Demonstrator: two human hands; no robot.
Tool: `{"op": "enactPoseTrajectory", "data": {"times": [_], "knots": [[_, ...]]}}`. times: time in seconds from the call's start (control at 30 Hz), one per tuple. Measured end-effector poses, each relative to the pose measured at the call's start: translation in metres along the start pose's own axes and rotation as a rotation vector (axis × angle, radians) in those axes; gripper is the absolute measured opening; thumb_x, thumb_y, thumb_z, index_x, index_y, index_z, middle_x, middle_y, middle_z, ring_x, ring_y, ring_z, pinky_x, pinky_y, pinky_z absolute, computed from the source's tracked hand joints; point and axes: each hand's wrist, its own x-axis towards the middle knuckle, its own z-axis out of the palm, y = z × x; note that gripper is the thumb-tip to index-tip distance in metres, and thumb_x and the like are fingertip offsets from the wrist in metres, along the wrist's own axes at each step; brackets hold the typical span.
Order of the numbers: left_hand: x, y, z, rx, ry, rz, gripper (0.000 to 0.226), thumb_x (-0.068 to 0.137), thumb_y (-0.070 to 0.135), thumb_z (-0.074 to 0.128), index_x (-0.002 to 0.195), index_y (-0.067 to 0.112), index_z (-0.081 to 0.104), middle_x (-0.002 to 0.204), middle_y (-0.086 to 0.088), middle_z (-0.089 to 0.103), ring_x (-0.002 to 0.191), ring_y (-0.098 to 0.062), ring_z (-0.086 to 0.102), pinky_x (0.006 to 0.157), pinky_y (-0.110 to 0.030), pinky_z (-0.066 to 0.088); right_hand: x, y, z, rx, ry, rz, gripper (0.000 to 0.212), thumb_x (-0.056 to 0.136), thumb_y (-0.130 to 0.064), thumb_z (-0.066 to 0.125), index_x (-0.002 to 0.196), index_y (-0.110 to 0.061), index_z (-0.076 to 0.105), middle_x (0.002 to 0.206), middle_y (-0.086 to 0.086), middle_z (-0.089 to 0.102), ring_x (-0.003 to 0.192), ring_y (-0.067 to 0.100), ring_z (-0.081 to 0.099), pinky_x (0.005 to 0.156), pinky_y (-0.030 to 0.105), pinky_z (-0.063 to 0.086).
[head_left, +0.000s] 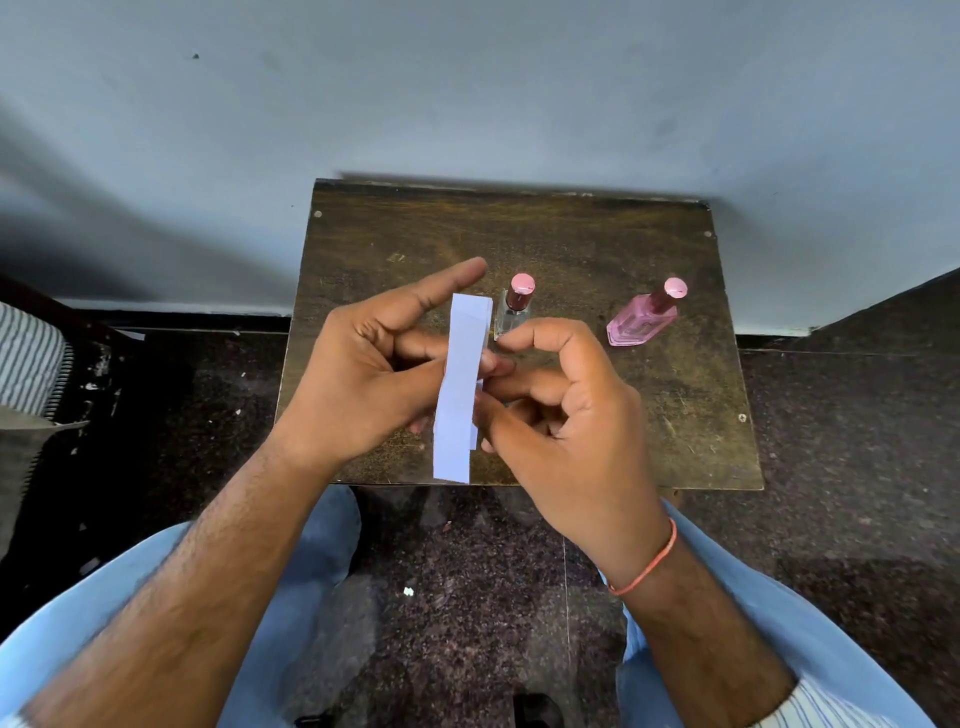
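1. The left hand (374, 364) pinches the paper strip (462, 384) around its middle. The index finger sticks straight out past the strip's top, and the other fingers are curled in behind it.
2. The right hand (561, 415) is curled up against the strip's right edge, with the thumb and fingertips nipping it there.
3. The strip is white, looks folded into layers, and stands roughly upright between the two hands, above the near half of the small wooden table (571, 234).
4. The clear bottle (513, 312) with a pink cap stands upright on the table, just behind the strip's top end.
5. The pink bottle (644, 319) sits off to the right, well apart from the hands.
6. There's an orange thread bracelet (649, 564) on the right wrist.
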Motion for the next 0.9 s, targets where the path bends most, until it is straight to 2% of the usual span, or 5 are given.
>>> {"op": "enactPoseTrajectory", "data": {"times": [0.13,0.27,0.63,0.77,0.9], "knots": [[0.004,-0.005,-0.009,0.014,0.107,0.102,0.05,0.093,0.015,0.081,0.14,0.02,0.064,0.119,-0.007,0.082,0.062,-0.01,0.071,0.053,-0.02,0.055,0.001,-0.001,-0.004,-0.018,0.004,0.004,0.039,0.089,-0.017,0.088,0.118,-0.031,0.065,0.085,-0.009,0.081,0.058,0.009,0.063,0.06,0.025,0.052],[0.009,-0.01,-0.017,0.118,0.11,0.207,0.012,0.098,0.012,0.073,0.109,0.016,0.077,0.128,-0.007,0.077,0.054,-0.014,0.06,0.047,-0.022,0.048,0.001,0.0,-0.008,-0.052,-0.007,-0.007,0.041,0.089,-0.018,0.088,0.125,-0.028,0.072,0.087,-0.01,0.082,0.064,0.012,0.069,0.066,0.032,0.06],[0.01,-0.013,-0.014,-0.078,0.253,0.108,0.014,0.098,0.025,0.071,0.094,0.019,0.083,0.098,-0.009,0.083,0.047,-0.01,0.041,0.049,-0.025,0.037,0.006,-0.002,-0.014,0.016,-0.081,0.007,0.044,0.093,-0.021,0.085,0.134,-0.034,0.072,0.083,-0.008,0.081,0.075,0.008,0.07,0.079,0.038,0.061],[0.01,-0.017,-0.008,-0.118,0.292,0.079,0.017,0.098,0.028,0.07,0.09,0.024,0.085,0.097,-0.041,0.069,0.047,-0.01,0.036,0.05,-0.027,0.03,0.009,-0.007,-0.017,0.057,-0.111,-0.012,0.04,0.092,-0.014,0.084,0.125,-0.035,0.074,0.078,-0.006,0.079,0.074,0.008,0.069,0.075,0.032,0.058],[0.015,-0.017,-0.017,-0.34,0.439,-0.057,0.018,0.099,0.037,0.071,0.093,0.022,0.08,0.094,0.0,0.078,0.044,-0.004,0.033,0.045,-0.022,0.022,0.009,-0.006,-0.024,0.048,-0.153,-0.001,0.039,0.092,-0.012,0.085,0.125,-0.029,0.076,0.074,-0.006,0.077,0.069,0.007,0.065,0.073,0.025,0.052]]}}
